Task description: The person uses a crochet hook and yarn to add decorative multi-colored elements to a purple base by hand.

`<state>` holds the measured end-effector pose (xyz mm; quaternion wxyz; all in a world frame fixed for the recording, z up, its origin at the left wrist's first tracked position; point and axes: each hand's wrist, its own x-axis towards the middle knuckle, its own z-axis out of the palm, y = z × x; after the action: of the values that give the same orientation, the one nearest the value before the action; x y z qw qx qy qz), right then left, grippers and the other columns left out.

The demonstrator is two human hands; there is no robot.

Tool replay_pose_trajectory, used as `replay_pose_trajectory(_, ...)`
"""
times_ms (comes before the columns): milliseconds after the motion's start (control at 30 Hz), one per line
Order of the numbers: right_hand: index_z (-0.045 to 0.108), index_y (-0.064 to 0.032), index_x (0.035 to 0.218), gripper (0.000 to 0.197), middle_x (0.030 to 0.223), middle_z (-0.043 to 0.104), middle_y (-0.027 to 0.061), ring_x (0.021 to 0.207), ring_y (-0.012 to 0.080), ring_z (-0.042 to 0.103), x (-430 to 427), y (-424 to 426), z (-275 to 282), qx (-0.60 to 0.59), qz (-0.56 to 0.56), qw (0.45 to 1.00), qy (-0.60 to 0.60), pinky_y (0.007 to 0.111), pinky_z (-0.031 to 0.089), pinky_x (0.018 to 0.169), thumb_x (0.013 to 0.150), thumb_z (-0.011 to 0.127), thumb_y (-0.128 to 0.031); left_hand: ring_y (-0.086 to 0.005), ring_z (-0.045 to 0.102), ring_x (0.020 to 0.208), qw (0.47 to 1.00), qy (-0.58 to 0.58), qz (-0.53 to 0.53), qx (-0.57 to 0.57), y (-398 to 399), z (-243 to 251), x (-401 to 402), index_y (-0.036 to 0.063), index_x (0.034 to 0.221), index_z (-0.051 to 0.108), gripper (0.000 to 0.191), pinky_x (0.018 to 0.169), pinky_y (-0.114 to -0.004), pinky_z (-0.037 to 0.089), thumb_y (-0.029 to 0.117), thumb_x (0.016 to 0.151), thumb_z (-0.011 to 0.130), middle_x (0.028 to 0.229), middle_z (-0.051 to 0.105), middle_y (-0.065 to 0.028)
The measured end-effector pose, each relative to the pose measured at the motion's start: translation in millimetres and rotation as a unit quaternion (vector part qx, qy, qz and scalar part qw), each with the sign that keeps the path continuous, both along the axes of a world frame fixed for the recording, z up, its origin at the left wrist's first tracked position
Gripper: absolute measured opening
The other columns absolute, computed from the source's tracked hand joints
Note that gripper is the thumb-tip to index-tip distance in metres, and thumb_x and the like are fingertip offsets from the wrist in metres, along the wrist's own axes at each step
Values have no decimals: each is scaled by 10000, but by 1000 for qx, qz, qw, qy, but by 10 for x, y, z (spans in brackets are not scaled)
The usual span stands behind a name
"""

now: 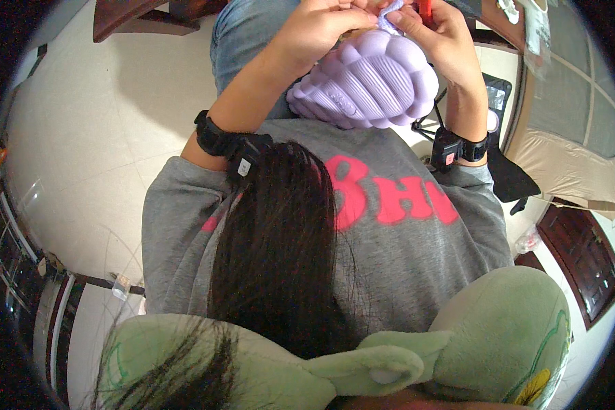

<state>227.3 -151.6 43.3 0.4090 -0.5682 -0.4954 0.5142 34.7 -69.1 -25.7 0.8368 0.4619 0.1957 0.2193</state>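
Observation:
A lilac foam shoe sole (371,82) with a scalloped rim and ribbed bands faces up at the top of the head view, close to my lap. Just above it, my left hand (328,28) pinches a twisted lilac knitted strip (388,18) from one side. From the other side, the thumb of my right hand (435,38) presses on that strip. A red handle-like object (425,9) sticks up among my right fingers; its tip is hidden. The picture's top edge cuts off some of my fingertips.
Jeans (243,51) cover my leg. On the right stands a fabric-draped table (564,143), with white shoes (535,28) in plastic near its top. A black stand (428,128) is on the tiled floor (77,133). A green plush neck pillow (502,328) borders the view.

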Motion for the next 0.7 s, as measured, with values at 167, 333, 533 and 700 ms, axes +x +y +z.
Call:
replay_pose_trajectory(167, 626, -10, 986, 19, 853, 581, -39, 776, 40, 507, -57, 15, -25, 14, -49, 998, -38, 227, 427, 672, 991, 635, -26, -73, 576, 873, 999, 49, 8, -23, -93, 286, 33, -3, 1129, 668, 177, 789, -215, 448, 80, 989, 598, 947, 648, 6)
replay_pose_trajectory(333, 599, 17, 957, 63, 809, 596, 59, 737, 99, 530, -77, 33, 122, 91, -27, 955, -282, 277, 461, 649, 938, 658, 2, -69, 572, 870, 1000, 17, 18, 10, -79, 165, 60, 8, 1128, 683, 195, 778, -213, 441, 124, 985, 619, 948, 654, 14)
replay_pose_trajectory(533, 568, 21, 923, 96, 748, 569, 123, 663, 174, 530, -65, 12, -2, 183, -54, 932, -310, 303, 454, 623, 874, 648, 38, -73, 569, 873, 999, 45, -16, 6, -81, 117, 18, 13, 1119, 686, 217, 758, -213, 435, 157, 976, 610, 979, 655, 14)
replay_pose_trajectory(700, 547, 12, 895, 92, 733, 550, 114, 675, 153, 536, -100, -21, -14, 225, -100, 920, -304, 303, 443, 621, 854, 610, 64, -79, 565, 874, 1000, 7, 3, -6, -119, 154, 58, 15, 1085, 683, 193, 757, -212, 434, 135, 968, 589, 965, 646, 12)
